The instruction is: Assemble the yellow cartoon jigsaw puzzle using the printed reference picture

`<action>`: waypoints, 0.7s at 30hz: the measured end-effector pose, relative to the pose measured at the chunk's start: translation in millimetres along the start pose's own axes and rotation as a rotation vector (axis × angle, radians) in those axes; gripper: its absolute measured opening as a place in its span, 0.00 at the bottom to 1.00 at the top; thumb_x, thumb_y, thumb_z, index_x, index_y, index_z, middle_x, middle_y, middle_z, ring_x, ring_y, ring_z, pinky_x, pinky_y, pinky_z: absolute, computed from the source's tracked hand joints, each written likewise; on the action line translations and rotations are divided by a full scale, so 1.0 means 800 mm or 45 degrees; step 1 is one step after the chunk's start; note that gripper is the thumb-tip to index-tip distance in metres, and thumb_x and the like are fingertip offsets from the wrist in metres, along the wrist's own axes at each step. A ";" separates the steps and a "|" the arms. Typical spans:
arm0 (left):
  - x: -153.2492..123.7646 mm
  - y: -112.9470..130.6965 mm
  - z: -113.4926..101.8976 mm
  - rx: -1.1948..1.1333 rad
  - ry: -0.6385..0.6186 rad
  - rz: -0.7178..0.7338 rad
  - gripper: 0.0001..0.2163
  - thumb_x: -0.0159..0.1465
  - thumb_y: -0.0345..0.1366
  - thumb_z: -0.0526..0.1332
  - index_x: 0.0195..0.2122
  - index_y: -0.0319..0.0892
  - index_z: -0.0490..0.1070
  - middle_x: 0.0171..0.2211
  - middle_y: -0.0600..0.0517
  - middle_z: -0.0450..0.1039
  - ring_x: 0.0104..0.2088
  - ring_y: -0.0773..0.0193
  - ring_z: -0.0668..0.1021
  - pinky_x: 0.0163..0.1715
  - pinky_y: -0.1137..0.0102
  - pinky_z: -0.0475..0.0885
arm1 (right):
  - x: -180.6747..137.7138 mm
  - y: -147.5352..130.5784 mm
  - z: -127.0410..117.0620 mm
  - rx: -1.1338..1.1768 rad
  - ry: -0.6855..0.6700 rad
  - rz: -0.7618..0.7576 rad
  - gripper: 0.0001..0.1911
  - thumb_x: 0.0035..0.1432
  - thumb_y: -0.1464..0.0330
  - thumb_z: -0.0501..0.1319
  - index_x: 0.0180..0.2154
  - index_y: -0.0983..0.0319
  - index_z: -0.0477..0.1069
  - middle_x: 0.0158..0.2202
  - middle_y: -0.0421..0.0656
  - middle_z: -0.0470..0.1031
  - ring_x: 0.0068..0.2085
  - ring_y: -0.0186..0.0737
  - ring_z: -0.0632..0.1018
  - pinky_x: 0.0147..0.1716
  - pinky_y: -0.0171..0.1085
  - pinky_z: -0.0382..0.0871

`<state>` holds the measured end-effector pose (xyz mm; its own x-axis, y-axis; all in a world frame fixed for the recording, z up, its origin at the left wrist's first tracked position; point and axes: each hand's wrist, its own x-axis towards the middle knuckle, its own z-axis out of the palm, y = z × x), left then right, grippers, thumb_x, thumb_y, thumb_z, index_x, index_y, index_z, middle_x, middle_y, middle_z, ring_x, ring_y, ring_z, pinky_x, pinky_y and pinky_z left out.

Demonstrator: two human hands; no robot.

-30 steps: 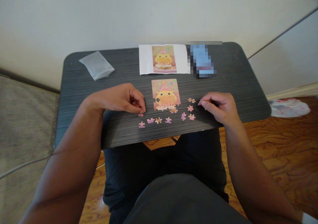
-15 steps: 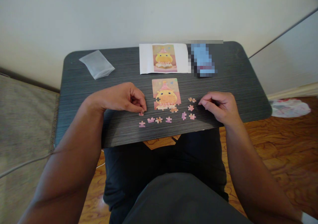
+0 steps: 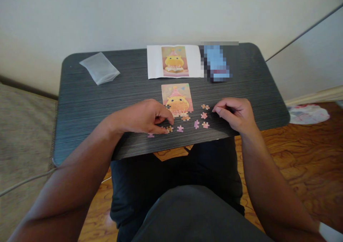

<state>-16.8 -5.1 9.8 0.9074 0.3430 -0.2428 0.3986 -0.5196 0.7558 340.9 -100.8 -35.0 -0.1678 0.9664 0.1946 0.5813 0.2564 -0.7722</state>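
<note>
A partly assembled jigsaw puzzle (image 3: 177,100) lies mid-table, showing a yellow cartoon animal in a pink hat. My left hand (image 3: 150,117) reaches over its lower left side, thumb and index finger apart around a brown puzzle piece (image 3: 170,129), the thumb at its edge. That hand partly covers other pieces; a pink puzzle piece (image 3: 150,135) shows below it. To the right lie a pink-purple piece (image 3: 180,128), a purple piece (image 3: 197,124) and several others. My right hand (image 3: 235,114) rests beside an orange-brown piece (image 3: 205,107), fingers curled and fingertips together, nothing visible in them.
Behind the puzzle, a white sheet (image 3: 154,61) carries the printed picture. A pixelated blue object (image 3: 218,63) lies right of it. At the back left is a clear plastic bag (image 3: 99,68). The dark table (image 3: 128,70) stands against a wall; a white bag (image 3: 308,114) sits beyond its right end.
My left hand has moved right, from the piece at the puzzle's lower left to the brown piece, and its fingers have parted. My right hand stays nearly still. The view has shifted slightly.
</note>
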 end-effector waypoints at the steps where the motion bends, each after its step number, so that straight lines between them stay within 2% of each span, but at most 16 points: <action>1: -0.001 0.000 -0.001 -0.010 -0.010 -0.010 0.11 0.68 0.40 0.70 0.48 0.43 0.86 0.23 0.59 0.66 0.23 0.70 0.69 0.27 0.72 0.61 | 0.000 0.000 0.000 -0.001 -0.002 0.005 0.09 0.70 0.62 0.67 0.35 0.53 0.82 0.31 0.39 0.82 0.31 0.42 0.78 0.33 0.45 0.66; 4: -0.005 -0.001 -0.008 -0.053 -0.047 -0.046 0.12 0.67 0.40 0.71 0.50 0.43 0.85 0.23 0.60 0.63 0.23 0.70 0.68 0.26 0.72 0.61 | 0.000 0.001 0.000 -0.017 0.005 0.021 0.08 0.70 0.62 0.68 0.35 0.52 0.83 0.30 0.39 0.82 0.31 0.42 0.78 0.32 0.45 0.65; 11: -0.019 -0.006 -0.023 -0.034 -0.070 -0.103 0.14 0.67 0.45 0.72 0.48 0.43 0.80 0.25 0.60 0.66 0.25 0.69 0.72 0.28 0.73 0.64 | 0.000 0.001 0.000 -0.023 0.010 0.016 0.09 0.70 0.61 0.68 0.35 0.52 0.82 0.29 0.38 0.80 0.28 0.40 0.74 0.29 0.44 0.61; 17: -0.016 -0.011 -0.019 0.023 -0.141 -0.105 0.12 0.64 0.41 0.74 0.45 0.44 0.78 0.25 0.60 0.66 0.24 0.69 0.71 0.26 0.72 0.62 | 0.000 -0.001 0.000 -0.016 0.004 0.022 0.09 0.70 0.61 0.67 0.35 0.53 0.82 0.28 0.39 0.80 0.29 0.41 0.75 0.30 0.44 0.63; 21: -0.015 -0.015 -0.016 0.066 -0.132 -0.107 0.10 0.69 0.44 0.71 0.45 0.45 0.78 0.24 0.60 0.66 0.23 0.69 0.71 0.26 0.71 0.62 | 0.001 -0.002 0.002 -0.037 0.033 0.033 0.09 0.70 0.62 0.67 0.34 0.53 0.81 0.30 0.40 0.81 0.30 0.42 0.76 0.30 0.44 0.64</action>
<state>-34.2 7.4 11.5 0.8785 0.3056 -0.3672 0.4774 -0.5331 0.6984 338.7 -100.7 -34.4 -0.1319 0.9728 0.1903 0.6083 0.2310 -0.7594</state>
